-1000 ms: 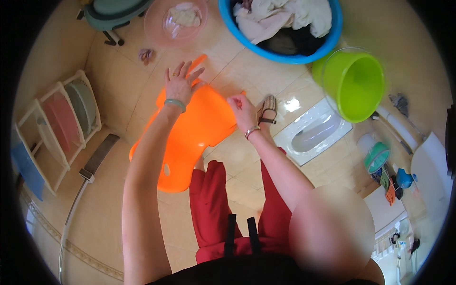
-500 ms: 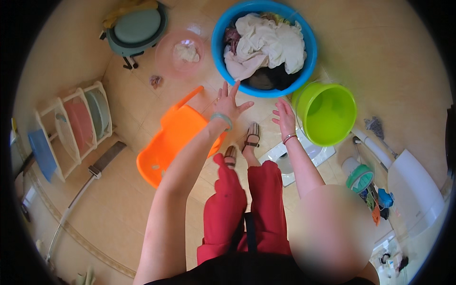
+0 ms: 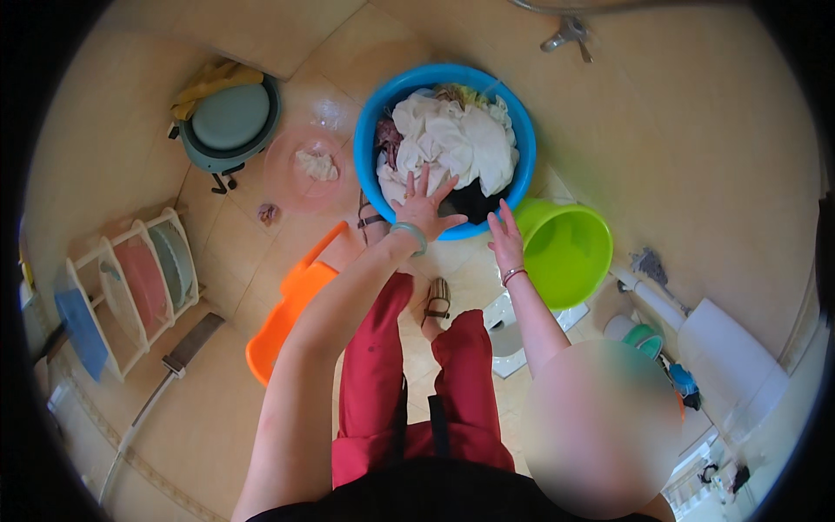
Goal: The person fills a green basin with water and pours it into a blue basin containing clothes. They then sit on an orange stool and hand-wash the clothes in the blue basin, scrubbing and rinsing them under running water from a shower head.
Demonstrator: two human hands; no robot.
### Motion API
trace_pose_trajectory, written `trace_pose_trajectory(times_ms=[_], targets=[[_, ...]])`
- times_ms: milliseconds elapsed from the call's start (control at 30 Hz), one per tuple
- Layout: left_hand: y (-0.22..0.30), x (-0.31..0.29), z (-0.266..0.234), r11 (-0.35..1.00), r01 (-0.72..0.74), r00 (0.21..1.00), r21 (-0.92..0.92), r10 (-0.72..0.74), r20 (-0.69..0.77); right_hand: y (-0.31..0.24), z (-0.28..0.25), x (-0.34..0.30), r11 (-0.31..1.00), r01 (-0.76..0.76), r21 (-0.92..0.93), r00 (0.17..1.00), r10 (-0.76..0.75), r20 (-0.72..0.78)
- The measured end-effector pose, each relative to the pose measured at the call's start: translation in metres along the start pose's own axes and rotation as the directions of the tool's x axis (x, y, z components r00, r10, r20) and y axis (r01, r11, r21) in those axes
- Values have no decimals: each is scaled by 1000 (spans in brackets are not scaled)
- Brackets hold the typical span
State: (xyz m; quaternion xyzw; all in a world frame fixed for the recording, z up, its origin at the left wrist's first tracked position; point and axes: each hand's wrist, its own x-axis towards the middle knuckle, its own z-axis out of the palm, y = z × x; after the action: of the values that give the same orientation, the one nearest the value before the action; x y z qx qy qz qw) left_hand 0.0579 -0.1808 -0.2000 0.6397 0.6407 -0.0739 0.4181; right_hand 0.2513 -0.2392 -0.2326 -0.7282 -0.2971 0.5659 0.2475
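Observation:
A blue tub (image 3: 365, 187) holds a heap of laundry, with white cloth (image 3: 461, 139) on top and a black garment (image 3: 477, 202) along the near side. My left hand (image 3: 424, 209), a green bangle at its wrist, reaches over the tub's near rim with fingers spread and nothing in them. Whether it touches the cloth I cannot tell. Close to the tub's near right rim is my right hand (image 3: 506, 242), empty, its fingers extended and slightly curved. Beside it sits a lime-green bucket (image 3: 574, 257), tilted toward my view, with nothing visible inside.
An orange plastic seat (image 3: 291, 304) stands left of my legs. Farther left are a pink basin (image 3: 283, 178) with white cloth, a folded grey-green basin (image 3: 230, 122) and a basin rack (image 3: 139, 287). A squat toilet (image 3: 504, 335) lies under my right forearm. A wall tap (image 3: 570, 35) is beyond.
I have come closer to the blue tub; one foot has stepped forward on the left. My left hand is now over the tub, and my right hand is by its rim. Both stay empty.

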Motion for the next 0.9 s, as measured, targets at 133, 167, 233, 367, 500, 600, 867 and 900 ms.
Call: trace_pose_trajectory(times_ms=[133,167,233,367,500,600,867,900], targets=[[-11,52,-5,994,-66,998,82,67,-7,-20,20,51,974,163,-159,986,-168,-16],[-14,66,-7,992,-92,996,84,92,5,-19,26,68,955,220,-199,972,-231,-37],[-24,99,-14,984,-149,989,98,148,18,-18,34,107,895,290,-339,943,-327,-58],[-45,158,-8,953,-276,961,128,277,8,-17,45,178,723,263,-639,906,-412,-94],[-61,204,-11,925,-306,950,224,310,17,-18,73,223,624,177,-761,924,-372,-91],[-72,224,-7,918,-298,954,262,280,106,3,92,230,563,171,-808,932,-359,-53],[-119,210,1,820,-325,941,471,232,245,13,127,189,417,166,-894,967,-246,65],[-117,210,0,814,-336,937,474,237,258,13,126,187,421,160,-893,971,-232,64]])
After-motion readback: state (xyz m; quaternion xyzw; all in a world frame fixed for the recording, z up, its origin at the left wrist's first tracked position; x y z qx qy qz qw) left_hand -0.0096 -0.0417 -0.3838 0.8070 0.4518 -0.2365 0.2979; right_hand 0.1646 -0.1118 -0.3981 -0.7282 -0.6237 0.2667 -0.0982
